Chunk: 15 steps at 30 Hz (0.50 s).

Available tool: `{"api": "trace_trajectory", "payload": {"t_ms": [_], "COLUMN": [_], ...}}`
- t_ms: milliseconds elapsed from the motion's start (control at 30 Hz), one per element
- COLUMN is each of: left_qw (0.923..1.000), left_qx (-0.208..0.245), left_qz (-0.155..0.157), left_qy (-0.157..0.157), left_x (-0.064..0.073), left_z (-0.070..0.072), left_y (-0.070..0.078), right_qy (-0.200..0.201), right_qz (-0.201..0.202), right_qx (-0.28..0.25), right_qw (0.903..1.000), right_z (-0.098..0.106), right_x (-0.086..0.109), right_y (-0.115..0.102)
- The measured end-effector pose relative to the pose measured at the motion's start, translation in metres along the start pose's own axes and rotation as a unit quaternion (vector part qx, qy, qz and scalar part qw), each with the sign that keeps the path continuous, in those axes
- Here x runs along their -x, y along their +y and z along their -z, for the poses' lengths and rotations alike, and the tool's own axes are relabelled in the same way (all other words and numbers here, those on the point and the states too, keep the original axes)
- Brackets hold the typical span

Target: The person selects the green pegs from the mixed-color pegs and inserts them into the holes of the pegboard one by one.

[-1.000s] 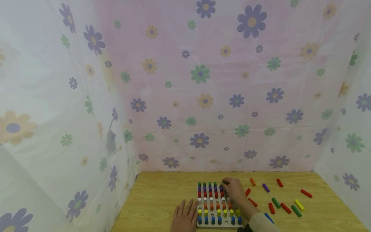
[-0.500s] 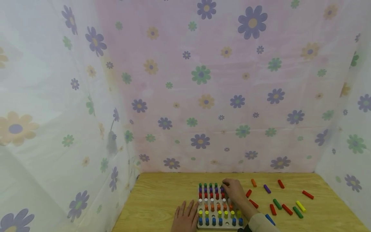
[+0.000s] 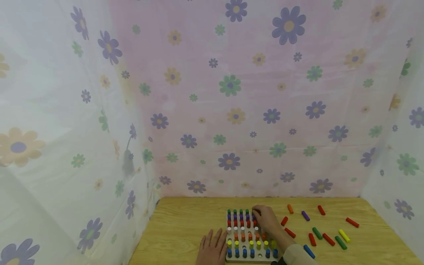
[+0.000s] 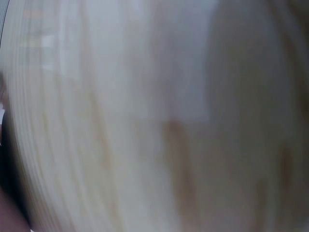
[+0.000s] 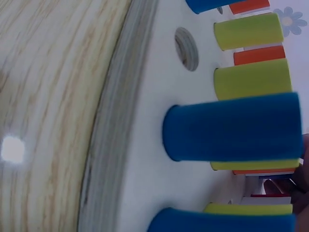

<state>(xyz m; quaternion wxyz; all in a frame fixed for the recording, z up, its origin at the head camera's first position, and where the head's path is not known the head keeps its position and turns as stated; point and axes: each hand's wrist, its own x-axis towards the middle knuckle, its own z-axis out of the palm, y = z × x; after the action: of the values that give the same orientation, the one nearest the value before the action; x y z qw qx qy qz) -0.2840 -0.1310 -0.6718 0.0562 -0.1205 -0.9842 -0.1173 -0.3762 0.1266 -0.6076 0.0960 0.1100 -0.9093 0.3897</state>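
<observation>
A pale pegboard (image 3: 243, 261) holds upright pegs in colour rows: green (image 3: 241, 212) at the back, then purple, red, white, orange, yellow (image 3: 251, 243) and blue (image 3: 237, 252) at the front. My left hand (image 3: 212, 249) lies flat on the table with fingers spread, fingertips at the board's left edge. Over the board's back right corner, my right hand (image 3: 267, 220) curls its thumb and fingers at the end of the green row, pinching a peg mostly hidden by the fingers. In the right wrist view a blue peg (image 5: 231, 128) stands large beside a bare hole (image 5: 186, 49).
Several loose pegs lie on the table right of the board, among them a yellow peg (image 3: 344, 235), a blue peg (image 3: 309, 251), a green peg (image 3: 317, 233) and a red peg (image 3: 352, 222). Flowered curtains (image 3: 251, 147) enclose the wooden table (image 3: 179, 221) at the back and sides.
My right hand's fingertips have shifted slightly at the end of the green row, and the dark peg end seen between them earlier is now hidden. My left hand stays in place.
</observation>
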Motion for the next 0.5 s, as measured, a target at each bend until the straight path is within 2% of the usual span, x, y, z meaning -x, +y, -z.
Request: {"api": "trace_trajectory", "payload": {"t_ms": [267,500], "left_qw": [0.9998,0.9999], "left_qx": [-0.002,-0.013], "left_qz": [-0.001,-0.006], "left_qy": [-0.018,0.000], "left_x": [-0.002,-0.003], "left_z": [0.000,-0.004], "left_y": [0.004,-0.002], "right_qy": [-0.015,-0.030], "right_qz": [-0.001,-0.004], "right_qx": [-0.001,-0.017], "right_qw": [0.9999,0.9994], "right_z": [0.010,0.018], "right_x": [0.003,0.009], "right_y": [0.001,0.001]}}
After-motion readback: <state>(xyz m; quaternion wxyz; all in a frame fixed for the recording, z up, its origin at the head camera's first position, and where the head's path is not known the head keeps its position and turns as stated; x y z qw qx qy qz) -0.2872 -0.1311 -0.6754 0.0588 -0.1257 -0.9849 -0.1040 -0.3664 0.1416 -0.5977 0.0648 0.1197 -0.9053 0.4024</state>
